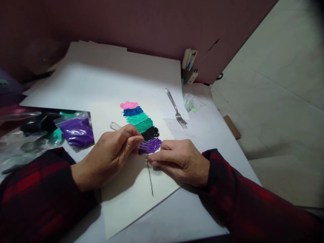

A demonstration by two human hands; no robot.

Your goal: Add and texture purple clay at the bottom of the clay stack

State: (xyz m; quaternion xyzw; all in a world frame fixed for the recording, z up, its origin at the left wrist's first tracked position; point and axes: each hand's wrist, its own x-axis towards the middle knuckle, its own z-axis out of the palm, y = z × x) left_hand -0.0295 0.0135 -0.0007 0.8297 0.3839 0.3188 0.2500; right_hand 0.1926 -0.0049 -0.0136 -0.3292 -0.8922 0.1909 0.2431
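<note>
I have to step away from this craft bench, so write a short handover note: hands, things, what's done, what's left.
Left hand: pinches a clear-handled tool, tip at the purple band.
Right hand: flat on the white sheet, fingertips beside the drawn stem line.
Done: pink, blue, green, black bands laid; purple in progress.
Left: stem line still bare.
Nearby: purple bag on the left, fork on the right.

The left hand (108,153) hides most of its clear tool (115,126); dark bagged items (37,123) at left are blurred.
</note>
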